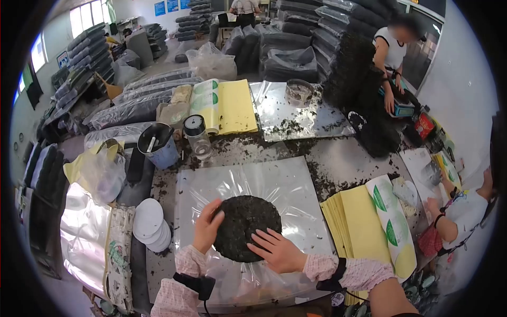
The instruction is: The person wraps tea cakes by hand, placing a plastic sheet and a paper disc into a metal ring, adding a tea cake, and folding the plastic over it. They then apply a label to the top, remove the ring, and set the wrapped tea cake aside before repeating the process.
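Observation:
A dark, rough, round cake (247, 228) that looks like pressed dried seaweed lies on clear plastic film (296, 195) over a pale square board. My left hand (207, 226) is closed round its left edge, with the lower fingers partly hidden. My right hand (277, 251) rests on its lower right part, fingers spread and flat. White paper discs (151, 224) lie in a small pile to the left of the board. Dark crumbs are scattered around the cake and over the table.
Behind the board stand a blue cup (158, 150) and a lidded clear jar (200, 140). Yellow paper stacks (237, 108) lie at the back and right. A metal tray (296, 119) holds dark flakes. Two co-workers are at the right; another person stands far back among bagged piles.

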A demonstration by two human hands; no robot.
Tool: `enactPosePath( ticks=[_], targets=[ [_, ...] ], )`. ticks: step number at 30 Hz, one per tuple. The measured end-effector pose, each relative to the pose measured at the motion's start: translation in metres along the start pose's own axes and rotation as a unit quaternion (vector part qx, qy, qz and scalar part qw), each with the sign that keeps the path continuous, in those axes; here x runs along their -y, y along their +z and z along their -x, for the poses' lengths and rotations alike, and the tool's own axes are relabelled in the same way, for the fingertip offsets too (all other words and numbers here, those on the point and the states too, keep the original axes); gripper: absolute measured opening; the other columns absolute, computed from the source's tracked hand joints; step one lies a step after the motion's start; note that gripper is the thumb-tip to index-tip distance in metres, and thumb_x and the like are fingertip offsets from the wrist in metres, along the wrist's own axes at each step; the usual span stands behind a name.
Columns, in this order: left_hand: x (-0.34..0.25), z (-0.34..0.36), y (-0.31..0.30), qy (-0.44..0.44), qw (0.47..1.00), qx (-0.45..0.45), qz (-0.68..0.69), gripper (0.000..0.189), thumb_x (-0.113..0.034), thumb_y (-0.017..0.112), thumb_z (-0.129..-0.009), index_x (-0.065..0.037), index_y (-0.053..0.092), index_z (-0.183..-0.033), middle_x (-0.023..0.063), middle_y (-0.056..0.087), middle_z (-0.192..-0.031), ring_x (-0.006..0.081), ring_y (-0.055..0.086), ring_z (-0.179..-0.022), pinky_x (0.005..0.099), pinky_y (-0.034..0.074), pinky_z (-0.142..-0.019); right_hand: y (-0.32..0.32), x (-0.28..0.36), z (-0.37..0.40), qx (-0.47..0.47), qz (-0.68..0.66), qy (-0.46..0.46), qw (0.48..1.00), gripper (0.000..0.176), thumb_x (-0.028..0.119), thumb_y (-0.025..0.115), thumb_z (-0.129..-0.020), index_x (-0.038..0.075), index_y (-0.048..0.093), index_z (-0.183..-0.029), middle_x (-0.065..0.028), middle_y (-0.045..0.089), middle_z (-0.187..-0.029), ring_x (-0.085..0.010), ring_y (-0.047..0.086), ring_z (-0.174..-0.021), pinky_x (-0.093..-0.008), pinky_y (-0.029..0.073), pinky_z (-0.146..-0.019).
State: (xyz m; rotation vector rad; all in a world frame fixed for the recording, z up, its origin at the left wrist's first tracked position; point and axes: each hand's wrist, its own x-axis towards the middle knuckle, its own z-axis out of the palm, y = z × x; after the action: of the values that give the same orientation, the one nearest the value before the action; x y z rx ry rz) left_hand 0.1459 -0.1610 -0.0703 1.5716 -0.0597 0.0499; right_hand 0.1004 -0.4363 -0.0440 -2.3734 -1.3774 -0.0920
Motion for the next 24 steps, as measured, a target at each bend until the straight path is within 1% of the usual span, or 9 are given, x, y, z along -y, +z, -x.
enactPosePath(
  ticks=[1,4,8,12,14,15,18,20,24],
  targets=[
    [-0.002,0.002,-0.001,0.088,0.982,0.002,-0.167,0.042,-0.001,0.068,-0.089,-0.002,0.061,-0.130,0.0132,0.055,-0.142,0.0289,0.053,-0.131,0.0376,0.042,-0.111,-0.001,-0.005,0.001,0.012,-0.043,0.010,0.999,0.068,0.037,0.062,-0.088,0.006,0.047,-0.147,-0.0226,0.046,-0.148,-0.0407,0.040,-0.141,-0.0551,0.030,-0.117],
    [-0.011,0.008,0.014,0.098,0.973,-0.026,-0.207,0.043,0.000,0.069,-0.085,-0.004,0.064,-0.127,0.0135,0.057,-0.140,0.0304,0.054,-0.130,0.0378,0.042,-0.110,-0.034,-0.002,-0.049,-0.065,-0.093,0.058,0.992,0.079,0.056,0.059,-0.089,0.005,0.046,-0.147,-0.0257,0.039,-0.153,-0.0435,0.032,-0.145,-0.0576,0.024,-0.118],
    [-0.006,0.004,0.017,0.118,0.955,-0.035,-0.271,0.045,0.008,0.066,-0.077,-0.004,0.066,-0.121,0.0142,0.058,-0.129,0.0329,0.056,-0.121,0.0388,0.047,-0.102,0.006,-0.018,-0.074,0.028,0.048,0.083,0.995,0.087,0.067,0.051,-0.091,0.005,0.040,-0.151,-0.0302,0.029,-0.156,-0.0470,0.021,-0.148,-0.0572,0.016,-0.121],
    [-0.016,-0.004,0.038,0.103,0.889,-0.002,-0.446,0.039,0.002,0.065,-0.075,-0.003,0.065,-0.114,0.0146,0.058,-0.118,0.0341,0.054,-0.115,0.0436,0.042,-0.104,0.027,-0.020,-0.071,0.049,0.031,0.090,0.994,0.088,0.069,0.049,-0.091,0.002,0.041,-0.149,-0.0306,0.027,-0.157,-0.0484,0.017,-0.149,-0.0578,0.012,-0.121],
    [-0.031,-0.009,0.045,0.122,0.817,0.060,-0.561,0.037,-0.004,0.066,-0.075,-0.004,0.064,-0.113,0.0151,0.057,-0.115,0.0344,0.053,-0.114,0.0463,0.038,-0.107,0.030,-0.021,-0.071,0.063,0.032,0.094,0.993,0.088,0.068,0.050,-0.091,0.001,0.042,-0.148,-0.0306,0.025,-0.158,-0.0480,0.016,-0.150,-0.0571,0.011,-0.122],
    [-0.030,-0.007,0.043,0.213,0.752,0.107,-0.615,0.042,-0.017,0.067,-0.078,-0.004,0.062,-0.117,0.0153,0.057,-0.125,0.0338,0.049,-0.126,0.0490,0.029,-0.114,0.029,-0.022,-0.071,0.097,0.030,0.098,0.990,0.091,0.068,0.051,-0.090,-0.001,0.039,-0.149,-0.0316,0.023,-0.159,-0.0480,0.015,-0.150,-0.0577,0.010,-0.122],
    [-0.022,-0.005,0.043,0.300,0.732,0.296,-0.535,0.078,-0.034,0.073,-0.076,-0.005,0.048,-0.144,0.0178,0.043,-0.151,0.0351,0.032,-0.147,0.0536,0.018,-0.121,0.042,-0.026,-0.067,0.079,0.023,0.099,0.992,0.088,0.061,0.054,-0.090,-0.002,0.039,-0.149,-0.0344,0.025,-0.156,-0.0512,0.012,-0.149,-0.0610,0.010,-0.121],
    [-0.015,-0.007,0.046,0.256,0.759,0.305,-0.516,0.085,-0.038,0.074,-0.076,-0.006,0.042,-0.148,0.0190,0.041,-0.152,0.0369,0.031,-0.147,0.0553,0.018,-0.120,0.043,-0.025,-0.068,0.096,0.032,0.108,0.989,0.085,0.057,0.055,-0.090,-0.002,0.039,-0.149,-0.0351,0.027,-0.155,-0.0529,0.013,-0.148,-0.0630,0.012,-0.119],
    [-0.003,-0.015,0.050,0.208,0.768,0.334,-0.505,0.087,-0.041,0.072,-0.078,-0.006,0.038,-0.151,0.0200,0.039,-0.152,0.0395,0.029,-0.147,0.0581,0.016,-0.119,0.075,-0.039,-0.064,0.258,-0.001,0.142,0.956,0.084,0.053,0.055,-0.090,-0.001,0.034,-0.152,-0.0349,0.028,-0.154,-0.0540,0.020,-0.144,-0.0655,0.017,-0.116]
  ],
)
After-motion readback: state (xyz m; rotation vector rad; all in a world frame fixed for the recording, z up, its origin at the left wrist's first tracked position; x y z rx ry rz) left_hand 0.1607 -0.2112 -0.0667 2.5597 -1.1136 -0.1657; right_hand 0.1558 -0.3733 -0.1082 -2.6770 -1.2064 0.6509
